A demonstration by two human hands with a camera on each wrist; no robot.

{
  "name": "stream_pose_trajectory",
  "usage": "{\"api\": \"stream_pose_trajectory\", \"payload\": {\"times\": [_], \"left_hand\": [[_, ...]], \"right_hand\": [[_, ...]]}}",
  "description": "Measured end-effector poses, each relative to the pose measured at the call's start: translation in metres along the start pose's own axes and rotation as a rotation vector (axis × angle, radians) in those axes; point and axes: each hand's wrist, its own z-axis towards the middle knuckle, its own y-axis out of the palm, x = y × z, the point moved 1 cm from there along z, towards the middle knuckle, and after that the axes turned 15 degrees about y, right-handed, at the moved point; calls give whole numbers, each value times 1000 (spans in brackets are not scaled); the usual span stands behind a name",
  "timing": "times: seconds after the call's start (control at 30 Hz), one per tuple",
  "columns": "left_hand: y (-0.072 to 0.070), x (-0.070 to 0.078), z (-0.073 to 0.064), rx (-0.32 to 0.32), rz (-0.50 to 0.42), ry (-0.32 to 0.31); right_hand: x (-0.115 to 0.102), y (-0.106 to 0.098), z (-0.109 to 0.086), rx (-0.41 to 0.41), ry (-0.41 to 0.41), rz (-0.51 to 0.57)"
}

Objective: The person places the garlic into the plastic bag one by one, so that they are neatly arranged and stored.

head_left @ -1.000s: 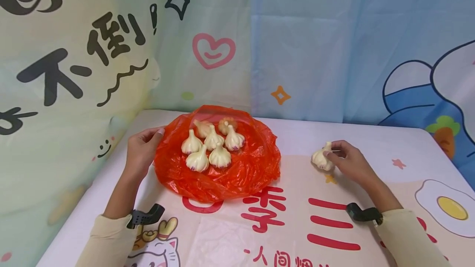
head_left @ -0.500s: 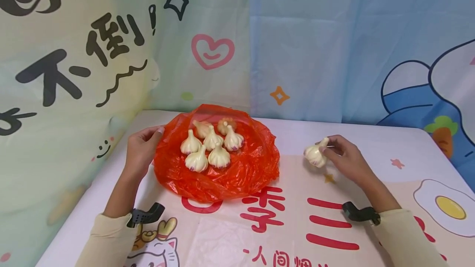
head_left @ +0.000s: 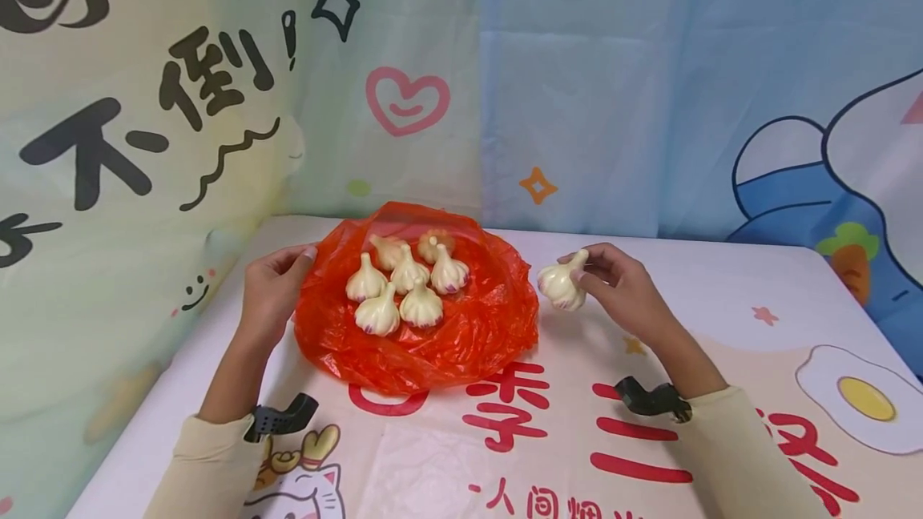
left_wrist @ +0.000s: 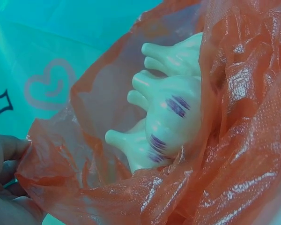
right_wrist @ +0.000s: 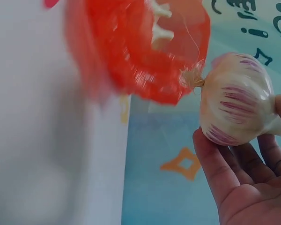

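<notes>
A red plastic bag (head_left: 476, 335) lies spread with its mouth open on the table, and several garlic bulbs (head_left: 421, 307) sit inside it. At the bag's left rim, my left hand (head_left: 272, 287) pinches the plastic between thumb and fingers; the left wrist view shows the fingers (left_wrist: 9, 147) at that edge. My right hand (head_left: 623, 291) holds one garlic bulb (head_left: 562, 285) by its stem, just right of the bag and raised off the table. Purple streaks and a tuft of roots show on this bulb (right_wrist: 236, 101) in the right wrist view.
The table (head_left: 678, 279) has a printed cover with red characters, a fried egg and a cat. A printed cloth backdrop (head_left: 577, 102) hangs along the back and left side. Each wrist wears a dark camera band (head_left: 652, 400).
My right hand has lifted the garlic bulb off the table and carried it left, close to the bag's right edge. The left hand keeps its hold on the bag's rim.
</notes>
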Motion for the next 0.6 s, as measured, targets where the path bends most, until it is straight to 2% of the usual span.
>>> {"api": "stream_pose_trajectory", "payload": {"times": [0.23, 0.43, 0.6], "left_hand": [[2, 1, 1, 2, -14, 6], [4, 3, 2, 10, -26, 9], [6, 2, 2, 9, -25, 0]], "right_hand": [[-17, 25, 12, -63, -33, 64], [-31, 45, 21, -88, -4, 42], [-30, 63, 31, -144, 29, 53]]}}
